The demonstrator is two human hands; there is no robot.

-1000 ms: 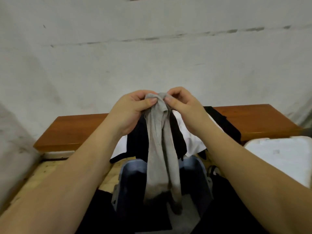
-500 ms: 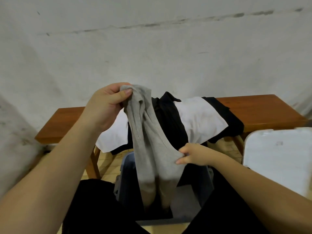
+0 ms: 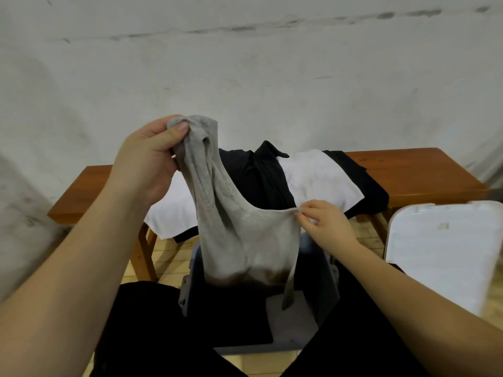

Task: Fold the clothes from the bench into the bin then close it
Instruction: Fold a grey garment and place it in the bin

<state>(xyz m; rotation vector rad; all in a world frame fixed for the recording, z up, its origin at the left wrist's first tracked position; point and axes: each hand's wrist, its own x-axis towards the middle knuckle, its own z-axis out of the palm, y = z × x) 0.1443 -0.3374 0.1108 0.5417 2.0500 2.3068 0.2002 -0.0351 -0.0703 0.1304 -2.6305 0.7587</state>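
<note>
Moved: right hand (image 3: 325, 227) has drawn the grey top's side edge outward, lower right of centre.
Left hand (image 3: 148, 164): grips bunched straps, upper left.
Grey top (image 3: 239, 235): soft ribbed knit, hanging between hands over the bin (image 3: 190, 292).
Bench (image 3: 408, 170): glossy wood, black and white clothes (image 3: 313, 175) heaped.
Lid (image 3: 441, 254): white, flat, far right.

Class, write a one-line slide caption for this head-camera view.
Left hand and right hand hold a grey top above the bin.
</note>
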